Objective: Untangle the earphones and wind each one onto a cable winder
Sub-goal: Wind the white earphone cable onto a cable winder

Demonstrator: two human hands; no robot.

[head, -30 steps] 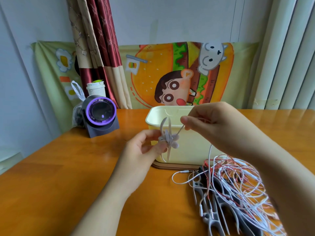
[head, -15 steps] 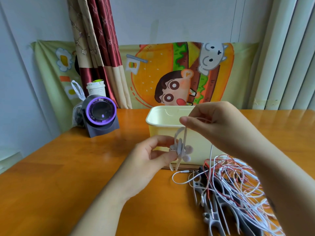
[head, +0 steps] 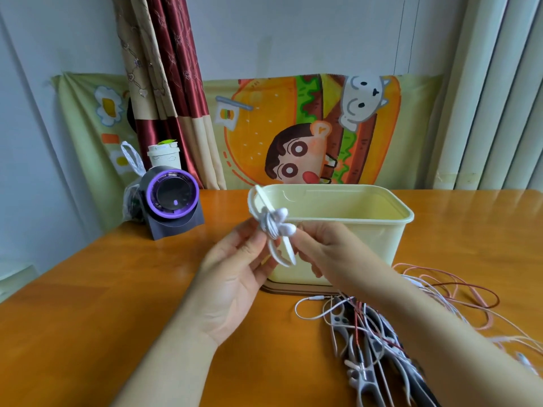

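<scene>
A white earphone bundle, its cable wound in a tight knot round a white winder with loops sticking out above and below, hangs in the air in front of the cream tub. My left hand pinches it from the left. My right hand grips its lower right side near the earbuds. A tangle of white, pink and red earphone cables lies on the table at the right, partly under my right forearm. Several white and grey cable winders lie among those cables.
An open cream plastic tub stands on a brown lid on the orange wooden table. A purple-ringed desk fan, a paper cup and a plastic bag stand at the back left. Curtains and a cartoon cloth hang behind.
My right hand dropped from holding the cable end above the bundle and now grips the bundle itself. The loose cable end is gone from view and the bundle has turned and tilted.
</scene>
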